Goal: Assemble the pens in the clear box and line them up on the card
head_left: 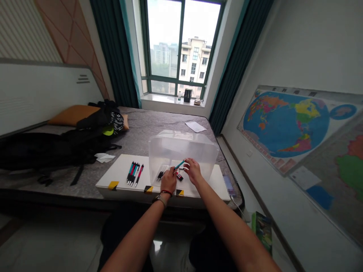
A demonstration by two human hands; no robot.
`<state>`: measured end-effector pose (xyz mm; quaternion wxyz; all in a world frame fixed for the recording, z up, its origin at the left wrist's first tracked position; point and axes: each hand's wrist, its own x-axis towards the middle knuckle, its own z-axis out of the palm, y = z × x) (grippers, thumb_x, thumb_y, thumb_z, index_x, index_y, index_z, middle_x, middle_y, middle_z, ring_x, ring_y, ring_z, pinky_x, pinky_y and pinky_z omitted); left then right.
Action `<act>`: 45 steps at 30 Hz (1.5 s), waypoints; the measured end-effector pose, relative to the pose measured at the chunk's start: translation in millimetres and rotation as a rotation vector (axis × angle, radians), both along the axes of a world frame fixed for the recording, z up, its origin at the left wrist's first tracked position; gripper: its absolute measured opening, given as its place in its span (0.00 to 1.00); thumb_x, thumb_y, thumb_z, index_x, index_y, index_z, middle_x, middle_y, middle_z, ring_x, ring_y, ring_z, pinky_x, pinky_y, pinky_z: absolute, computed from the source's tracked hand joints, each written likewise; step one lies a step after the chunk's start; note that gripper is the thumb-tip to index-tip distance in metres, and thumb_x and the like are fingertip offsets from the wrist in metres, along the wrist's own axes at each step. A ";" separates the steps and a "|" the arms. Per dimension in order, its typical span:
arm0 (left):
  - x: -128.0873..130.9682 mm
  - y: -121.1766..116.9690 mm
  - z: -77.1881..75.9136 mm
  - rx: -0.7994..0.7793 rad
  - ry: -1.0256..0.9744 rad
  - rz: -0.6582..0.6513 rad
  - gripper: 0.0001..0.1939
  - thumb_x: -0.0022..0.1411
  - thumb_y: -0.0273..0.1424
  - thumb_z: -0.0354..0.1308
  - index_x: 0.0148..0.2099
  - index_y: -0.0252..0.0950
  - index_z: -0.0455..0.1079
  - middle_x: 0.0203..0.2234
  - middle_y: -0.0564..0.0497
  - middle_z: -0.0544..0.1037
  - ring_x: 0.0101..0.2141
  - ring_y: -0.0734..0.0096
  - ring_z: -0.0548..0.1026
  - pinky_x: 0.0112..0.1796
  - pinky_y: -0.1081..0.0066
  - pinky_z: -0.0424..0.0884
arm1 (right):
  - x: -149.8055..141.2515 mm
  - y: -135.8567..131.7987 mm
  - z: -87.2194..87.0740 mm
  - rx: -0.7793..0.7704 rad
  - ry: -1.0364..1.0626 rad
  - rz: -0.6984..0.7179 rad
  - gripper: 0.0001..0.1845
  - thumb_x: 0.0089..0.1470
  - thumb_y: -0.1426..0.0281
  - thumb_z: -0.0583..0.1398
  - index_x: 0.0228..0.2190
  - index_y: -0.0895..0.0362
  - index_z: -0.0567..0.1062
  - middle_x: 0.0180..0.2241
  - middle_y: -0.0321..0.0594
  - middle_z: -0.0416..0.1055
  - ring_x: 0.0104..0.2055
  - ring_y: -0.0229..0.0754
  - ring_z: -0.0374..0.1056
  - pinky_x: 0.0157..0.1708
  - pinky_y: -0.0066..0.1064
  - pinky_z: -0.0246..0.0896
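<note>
A teal pen (pixel 179 165) slants up to the right between my two hands, in front of the clear plastic box (pixel 184 145). My left hand (pixel 168 181) is closed on its lower end. The fingertips of my right hand (pixel 193 172) pinch around its upper end. Below and behind my fingers lie slim black and white pen parts (pixel 160 175) and a small red and black item (pixel 179 176), partly hidden by the left hand. Several assembled pens (pixel 134 173), teal, red and dark, lie in a row to the left on the white board (pixel 116 172).
The white board rests on a grey bed surface (pixel 164 118). Black bags and clothing (pixel 56 147) and a crumpled tissue (pixel 104 157) lie left. A white sheet (pixel 195 126) lies behind the box. A blurred phone-like item (pixel 229 185) with a cable is at right.
</note>
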<state>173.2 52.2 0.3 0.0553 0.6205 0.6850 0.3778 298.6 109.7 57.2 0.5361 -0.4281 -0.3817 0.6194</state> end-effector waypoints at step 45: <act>4.9 -1.6 0.3 0.059 -0.046 -0.054 0.13 0.69 0.33 0.40 0.51 0.38 0.60 0.36 0.47 0.74 0.38 0.63 0.72 0.41 0.66 0.65 | 30.3 -21.4 -62.5 0.143 -0.010 -0.041 0.21 0.42 0.58 0.67 0.35 0.59 0.76 0.19 0.29 0.63 0.20 0.31 0.57 0.20 0.25 0.52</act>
